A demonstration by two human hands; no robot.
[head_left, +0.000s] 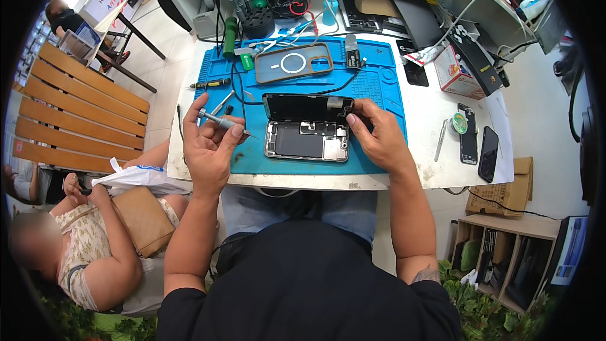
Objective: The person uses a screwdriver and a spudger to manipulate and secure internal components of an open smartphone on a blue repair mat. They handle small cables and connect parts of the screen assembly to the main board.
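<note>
An opened phone point(293, 141) lies on the blue repair mat point(252, 163), with its battery, metal plates and inner parts showing. Its screen point(297, 108) is tilted up along the far side. My right hand point(384, 138) grips the right end of that raised screen between thumb and fingers, beside the phone body. In my left hand point(211, 150) a slim grey precision screwdriver point(218, 120) is pinched between the fingers and thumb. Its thin tip points right, toward the phone's left edge, and is apart from it.
Behind the phone lie a clear phone case point(293, 63), a black cable and a yellow-black screwdriver point(210, 83). Two dark phones point(488, 155) and a green-labelled spool point(459, 124) are at the right. A seated person with a tan bag point(142, 221) is close on my left.
</note>
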